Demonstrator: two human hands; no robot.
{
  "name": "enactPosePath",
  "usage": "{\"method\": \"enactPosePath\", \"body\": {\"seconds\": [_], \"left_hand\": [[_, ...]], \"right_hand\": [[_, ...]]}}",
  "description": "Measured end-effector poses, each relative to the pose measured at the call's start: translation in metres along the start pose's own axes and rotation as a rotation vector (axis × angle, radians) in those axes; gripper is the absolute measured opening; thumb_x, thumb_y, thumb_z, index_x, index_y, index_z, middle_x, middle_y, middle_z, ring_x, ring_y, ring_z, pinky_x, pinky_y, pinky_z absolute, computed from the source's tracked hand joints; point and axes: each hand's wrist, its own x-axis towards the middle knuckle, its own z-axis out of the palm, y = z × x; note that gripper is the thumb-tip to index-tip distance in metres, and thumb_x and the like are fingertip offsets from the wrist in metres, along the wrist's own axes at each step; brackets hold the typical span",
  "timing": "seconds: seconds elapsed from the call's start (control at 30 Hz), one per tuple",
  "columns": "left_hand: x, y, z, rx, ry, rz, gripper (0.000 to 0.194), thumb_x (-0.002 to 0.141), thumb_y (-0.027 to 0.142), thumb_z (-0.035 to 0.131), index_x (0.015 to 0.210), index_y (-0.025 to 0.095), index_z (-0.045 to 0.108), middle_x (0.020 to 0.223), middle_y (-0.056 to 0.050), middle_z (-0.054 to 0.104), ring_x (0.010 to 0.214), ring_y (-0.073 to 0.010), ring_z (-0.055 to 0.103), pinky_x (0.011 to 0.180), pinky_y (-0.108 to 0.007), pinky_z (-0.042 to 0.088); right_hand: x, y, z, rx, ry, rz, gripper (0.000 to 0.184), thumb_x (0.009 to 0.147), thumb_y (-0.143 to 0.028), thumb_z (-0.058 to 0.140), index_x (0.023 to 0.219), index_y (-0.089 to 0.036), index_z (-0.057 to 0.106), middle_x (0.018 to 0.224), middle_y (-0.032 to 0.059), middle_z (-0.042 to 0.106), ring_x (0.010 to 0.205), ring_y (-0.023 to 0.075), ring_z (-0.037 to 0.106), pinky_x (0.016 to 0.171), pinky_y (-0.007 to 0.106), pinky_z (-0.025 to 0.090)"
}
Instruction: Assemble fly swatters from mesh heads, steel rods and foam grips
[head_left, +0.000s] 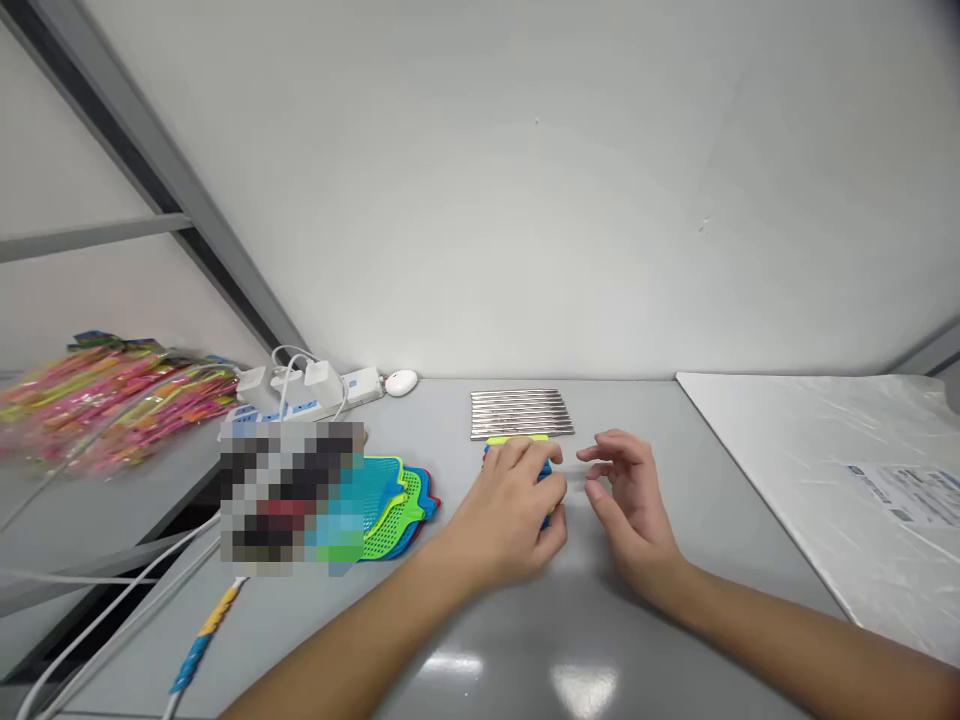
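Observation:
My left hand lies palm down on a small stack of coloured plastic pieces, its fingers curled over them; yellow-green and blue edges show around the fingers. My right hand hovers just to the right of that stack, fingers apart and loosely curved, holding nothing. Behind both hands a row of thin metal rods lies flat on the grey table.
A fan of coloured mesh swatter heads lies left of my hands beside a blurred-out patch. A white power strip with plugs and a white mouse sit by the wall. Packaged colourful items at far left; a white sheet right.

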Motion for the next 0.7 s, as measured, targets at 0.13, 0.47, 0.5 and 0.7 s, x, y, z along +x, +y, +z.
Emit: {"method": "enactPosePath", "body": {"seconds": [0.13, 0.47, 0.5, 0.7], "left_hand": [[-0.004, -0.004, -0.008, 0.046, -0.131, 0.022, 0.007, 0.083, 0.026, 0.062, 0.081, 0.019, 0.064, 0.112, -0.007, 0.055, 0.105, -0.0260, 0.047, 0.085, -0.041, 0.043], [-0.013, -0.006, 0.004, 0.124, -0.245, 0.140, 0.018, 0.087, 0.033, 0.063, 0.080, 0.016, 0.062, 0.107, -0.006, 0.056, 0.099, -0.0243, 0.050, 0.075, -0.036, 0.041], [-0.013, -0.004, 0.006, 0.127, -0.230, 0.167, 0.018, 0.088, 0.034, 0.062, 0.082, 0.016, 0.061, 0.105, -0.006, 0.057, 0.098, -0.0239, 0.051, 0.074, -0.036, 0.041], [-0.019, 0.016, 0.023, 0.099, -0.195, 0.329, 0.029, 0.102, 0.037, 0.039, 0.093, 0.014, 0.053, 0.080, -0.002, 0.059, 0.070, -0.0158, 0.058, 0.064, -0.031, 0.042]], "right_hand": [[0.002, 0.002, -0.002, 0.031, 0.015, 0.171, 0.032, 0.095, -0.032, 0.049, 0.126, -0.033, 0.042, 0.123, 0.0059, 0.044, 0.108, 0.0207, 0.053, 0.088, 0.039, 0.046], [0.015, 0.009, -0.009, -0.080, -0.013, 0.227, 0.016, 0.097, -0.036, 0.047, 0.110, -0.030, 0.052, 0.112, 0.0037, 0.052, 0.103, 0.0193, 0.054, 0.087, 0.035, 0.045], [0.020, 0.007, -0.010, -0.138, -0.051, 0.183, 0.014, 0.097, -0.036, 0.046, 0.106, -0.029, 0.055, 0.110, 0.0037, 0.052, 0.103, 0.0195, 0.054, 0.086, 0.035, 0.045], [0.090, 0.016, 0.005, -0.567, -0.389, -0.014, 0.020, 0.098, -0.035, 0.043, 0.096, -0.025, 0.059, 0.111, 0.0059, 0.055, 0.099, 0.0198, 0.056, 0.078, 0.033, 0.048]]}}
